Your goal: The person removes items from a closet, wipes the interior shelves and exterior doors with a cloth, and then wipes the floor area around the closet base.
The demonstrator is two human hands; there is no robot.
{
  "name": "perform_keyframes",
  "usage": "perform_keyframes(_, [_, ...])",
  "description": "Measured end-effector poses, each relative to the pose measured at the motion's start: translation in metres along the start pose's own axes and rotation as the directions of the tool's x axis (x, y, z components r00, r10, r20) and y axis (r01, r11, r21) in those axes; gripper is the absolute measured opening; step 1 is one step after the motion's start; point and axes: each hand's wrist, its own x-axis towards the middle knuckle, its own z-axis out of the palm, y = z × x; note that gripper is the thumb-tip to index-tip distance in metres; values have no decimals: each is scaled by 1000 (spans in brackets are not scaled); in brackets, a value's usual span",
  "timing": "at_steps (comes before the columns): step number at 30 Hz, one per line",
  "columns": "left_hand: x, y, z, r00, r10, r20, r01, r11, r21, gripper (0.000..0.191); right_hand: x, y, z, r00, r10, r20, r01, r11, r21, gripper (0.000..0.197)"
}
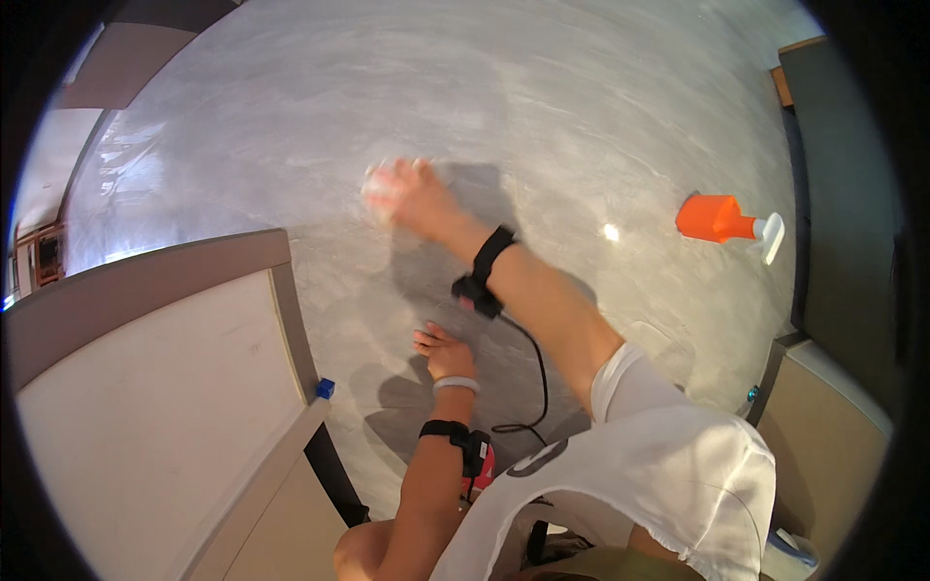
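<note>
My right hand [410, 200] reaches out over the grey floor [552, 116], blurred by motion. It presses on a whitish cloth or pad [374, 190], whose outline is unclear. My left hand [447, 356] rests on the floor closer to my body, fingers spread, nothing visible in it. A black strap with a small device is on each wrist, and a black cable hangs from the right one. To the right, an orange spray bottle [708, 217] with a white trigger head lies on the floor, away from both hands.
A panelled piece of furniture [167, 363] stands at the left, with a small blue block [325, 388] by its corner. Dark furniture [835, 196] and a beige cabinet [821, 428] line the right side. A small blue item [753, 393] is near the cabinet's edge.
</note>
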Motion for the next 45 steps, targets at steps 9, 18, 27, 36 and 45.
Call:
perform_keyframes(9, [31, -47, 6, 995, 88, 40, -95, 962, 257, 58, -200, 122, -95, 866, 487, -110, -500, 851, -161, 62])
perform_keyframes(18, [122, -139, 8, 979, -203, -26, 188, 944, -271, 132, -318, 70, -106, 909, 305, 285, -277, 951, -135, 72])
perform_keyframes(27, [164, -252, -136, 962, 226, -150, -254, 945, -206, 103, -368, -30, -37, 975, 26, 218, -33, 999, 28, 67])
perform_keyframes(36, [45, -178, -354, 825, 435, -362, -561, 710, -425, 85, -284, 49, -21, 917, 374, -137, -394, 901, -182, 71])
perform_keyframes(45, [42, -80, -427, 677, 514, -526, -663, 737, -134, 101, -263, 57, -63, 532, 718, -450, -409, 683, 605, 58])
